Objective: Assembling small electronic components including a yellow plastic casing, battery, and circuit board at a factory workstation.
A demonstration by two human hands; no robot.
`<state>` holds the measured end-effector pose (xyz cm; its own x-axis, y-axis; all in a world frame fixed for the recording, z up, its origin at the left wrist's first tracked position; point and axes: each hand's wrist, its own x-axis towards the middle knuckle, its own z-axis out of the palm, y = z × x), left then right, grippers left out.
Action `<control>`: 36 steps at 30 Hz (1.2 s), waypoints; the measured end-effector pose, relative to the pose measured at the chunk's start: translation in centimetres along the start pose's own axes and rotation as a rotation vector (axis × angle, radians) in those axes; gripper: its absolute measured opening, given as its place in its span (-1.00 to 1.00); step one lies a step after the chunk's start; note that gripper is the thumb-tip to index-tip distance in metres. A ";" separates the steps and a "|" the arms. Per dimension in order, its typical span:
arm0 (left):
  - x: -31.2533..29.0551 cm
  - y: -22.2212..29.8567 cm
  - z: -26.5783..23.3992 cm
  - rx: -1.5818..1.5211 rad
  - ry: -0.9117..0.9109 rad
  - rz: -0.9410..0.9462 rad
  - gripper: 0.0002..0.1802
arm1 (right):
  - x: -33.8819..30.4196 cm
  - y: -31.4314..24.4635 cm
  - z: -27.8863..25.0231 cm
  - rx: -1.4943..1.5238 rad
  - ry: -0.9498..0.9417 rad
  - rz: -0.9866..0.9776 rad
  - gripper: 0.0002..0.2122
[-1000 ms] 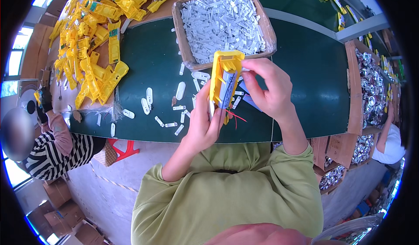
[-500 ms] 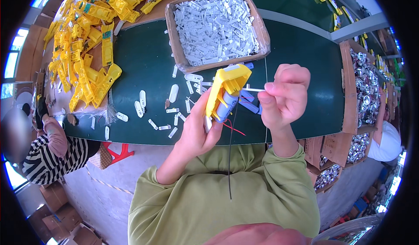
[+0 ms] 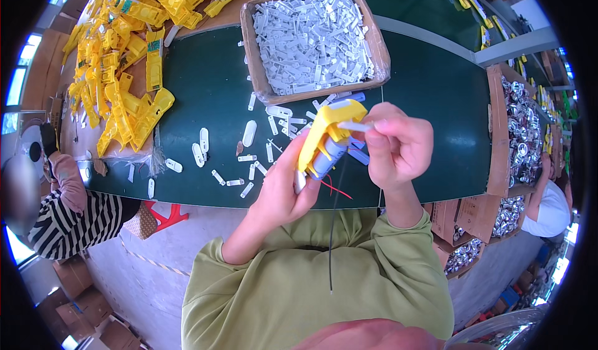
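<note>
My left hand [image 3: 283, 185] is closed around a yellow plastic housing [image 3: 319, 129], held up tilted above the table's front edge. Inside the housing sits a blue cylindrical battery [image 3: 328, 158]. A red wire [image 3: 336, 189] and a long black wire [image 3: 331, 244] hang from it. Between the thumb and fingers of my right hand [image 3: 402, 144] is a small white plastic strip [image 3: 355, 126], its left end against the housing's upper part. Behind the housing, more blue batteries [image 3: 358, 156] lie on the table, partly hidden.
A cardboard box [image 3: 251, 57] full of small white plastic pieces stands at the back. Yellow housings [image 3: 118, 70] are heaped on the left. Loose white pieces [image 3: 249, 133] lie on the green table [image 3: 436, 88]. Boxes of shiny metal parts [image 3: 518, 132] stand right. People work at both sides.
My right hand has moved slightly left and down, bringing the white strip against the housing. The housing has shifted a little right and tilted. At the left, the other person's hand has moved up.
</note>
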<state>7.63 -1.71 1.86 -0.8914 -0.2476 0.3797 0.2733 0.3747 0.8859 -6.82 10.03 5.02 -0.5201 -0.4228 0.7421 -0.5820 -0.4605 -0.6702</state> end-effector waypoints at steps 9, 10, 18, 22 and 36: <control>-0.2 0.3 -0.6 -0.173 -0.095 -0.250 -0.41 | 1.4 -0.8 0.4 -0.020 0.003 0.436 -0.91; -0.1 0.5 -0.5 -0.173 -0.097 -0.251 -0.41 | 1.5 -1.0 0.5 0.079 0.018 0.534 -0.91; 0.9 1.0 -0.1 -0.446 -0.084 -0.544 -0.47 | 1.7 1.2 0.8 -0.316 -0.102 0.474 -0.92; 0.8 0.0 -0.2 -0.516 -0.063 -0.562 -0.49 | 2.3 2.5 -0.3 -0.555 -0.297 0.459 -0.89; 7.1 0.3 0.9 -0.400 -0.149 -0.495 -0.47 | 3.4 3.8 -0.8 0.086 -0.011 0.662 -0.54</control>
<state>1.01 -2.54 4.56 -0.9792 -0.1678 -0.1139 -0.0943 -0.1205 0.9882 -11.29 7.45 5.01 -0.7434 -0.6458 0.1742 -0.0898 -0.1617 -0.9827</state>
